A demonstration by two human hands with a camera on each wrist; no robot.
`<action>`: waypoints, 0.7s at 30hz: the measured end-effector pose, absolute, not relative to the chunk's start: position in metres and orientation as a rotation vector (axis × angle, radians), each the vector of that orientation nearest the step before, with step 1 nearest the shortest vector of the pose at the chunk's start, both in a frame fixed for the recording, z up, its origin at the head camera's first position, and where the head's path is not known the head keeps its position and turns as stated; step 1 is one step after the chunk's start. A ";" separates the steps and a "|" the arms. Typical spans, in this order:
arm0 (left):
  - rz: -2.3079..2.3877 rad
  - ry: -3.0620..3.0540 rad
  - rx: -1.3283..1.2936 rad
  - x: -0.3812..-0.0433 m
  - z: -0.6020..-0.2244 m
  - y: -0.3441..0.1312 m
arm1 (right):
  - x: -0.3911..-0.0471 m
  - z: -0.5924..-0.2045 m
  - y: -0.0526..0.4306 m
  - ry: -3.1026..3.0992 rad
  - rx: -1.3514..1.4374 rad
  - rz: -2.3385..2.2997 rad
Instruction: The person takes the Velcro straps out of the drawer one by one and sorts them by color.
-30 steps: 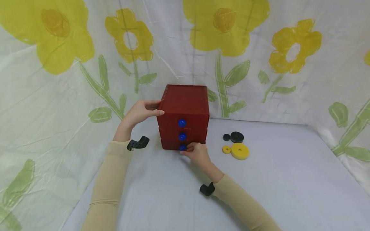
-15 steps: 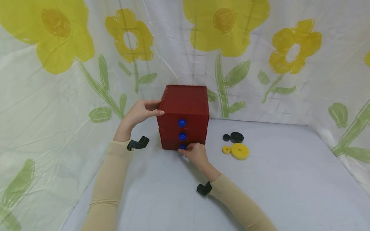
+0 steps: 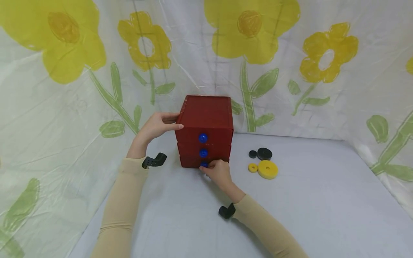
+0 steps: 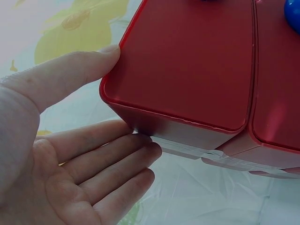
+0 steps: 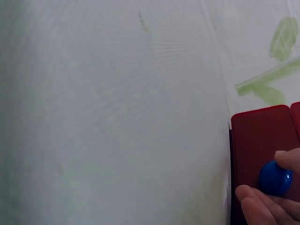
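A red drawer box (image 3: 206, 111) with three drawers stands upright on the table, a round blue knob on each front. At its upper left, my left hand (image 3: 156, 125) steadies it: the thumb is on the front edge and the straight fingers lie along the side, as the left wrist view shows near the red drawer front (image 4: 183, 65). My right hand (image 3: 221, 175) pinches the bottom drawer's blue knob (image 5: 274, 179) between thumb and fingers. All three drawers are closed.
Right of the box lie a small black disc (image 3: 253, 154), a larger black disc (image 3: 264, 153), a small yellow ring (image 3: 253, 167) and a larger yellow disc (image 3: 267, 169). A white flowered curtain (image 3: 193, 53) hangs behind the white table (image 3: 306, 200).
My right hand has shifted slightly left, its thumb coming further round the bottom knob. My left hand, the box and the discs stay in place.
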State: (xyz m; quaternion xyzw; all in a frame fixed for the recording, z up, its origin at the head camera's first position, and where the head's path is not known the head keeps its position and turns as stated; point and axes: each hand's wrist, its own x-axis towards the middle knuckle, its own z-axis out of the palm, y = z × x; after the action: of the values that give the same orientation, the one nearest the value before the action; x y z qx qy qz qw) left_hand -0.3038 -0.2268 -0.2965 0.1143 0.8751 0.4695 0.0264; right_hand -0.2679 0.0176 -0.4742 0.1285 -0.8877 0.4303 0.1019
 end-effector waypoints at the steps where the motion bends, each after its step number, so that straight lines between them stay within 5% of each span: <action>1: 1.453 2.702 0.351 -0.304 -0.296 -0.227 | -0.268 -0.474 0.017 -2.622 0.375 1.274; 21: 1.440 2.717 0.349 -0.303 -0.297 -0.227 | -0.261 -0.468 0.019 -2.609 0.430 1.231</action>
State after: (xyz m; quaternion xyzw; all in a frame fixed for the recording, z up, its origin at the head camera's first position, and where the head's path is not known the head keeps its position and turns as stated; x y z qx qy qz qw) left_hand -0.3033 -0.2268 -0.2967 0.1126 0.8777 0.4653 0.0234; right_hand -0.2613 0.0194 -0.4682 0.1464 -0.8888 0.4194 0.1123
